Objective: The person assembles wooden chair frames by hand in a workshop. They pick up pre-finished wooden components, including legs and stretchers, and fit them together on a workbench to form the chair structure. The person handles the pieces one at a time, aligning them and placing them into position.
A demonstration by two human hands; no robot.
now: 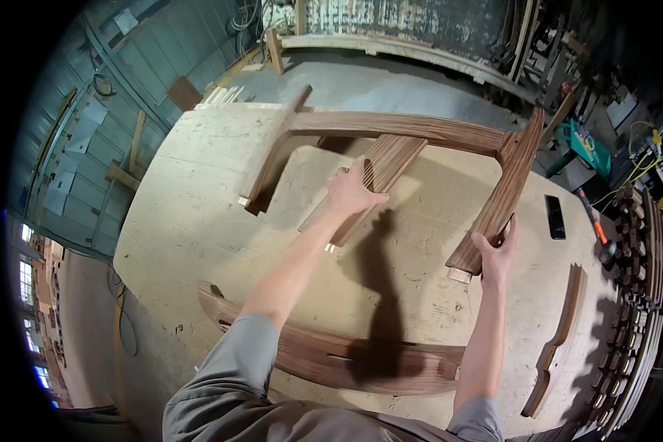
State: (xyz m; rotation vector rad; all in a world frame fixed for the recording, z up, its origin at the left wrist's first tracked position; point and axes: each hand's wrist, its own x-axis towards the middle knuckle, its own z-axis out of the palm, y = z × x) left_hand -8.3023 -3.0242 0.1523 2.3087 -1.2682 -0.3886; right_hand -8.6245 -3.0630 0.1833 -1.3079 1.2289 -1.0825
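Note:
A dark brown wooden chair-like frame (398, 127) rests on the pale worktable (169, 214). Its long rail runs across the far side and joins a straight post at the left and a curved leg (514, 188) at the right. My left hand (352, 190) is closed around the wide grooved slat (399, 156) that comes down from the rail's middle; pale tenons show at its near end. On the right, my right hand (499, 250) grips the lower part of the curved leg, beside its pale tenon. Nearest my body lies a broad curved wooden rail (331, 357) with slots, partly hidden by my left arm.
A black phone (555, 217) lies on the table's right, near a hammer (601, 234) with an orange handle. A narrow curved wooden piece (560, 339) lies in front of stacked wooden parts (632, 295) at the right edge. Thin pale sticks (222, 97) sit at the far left corner.

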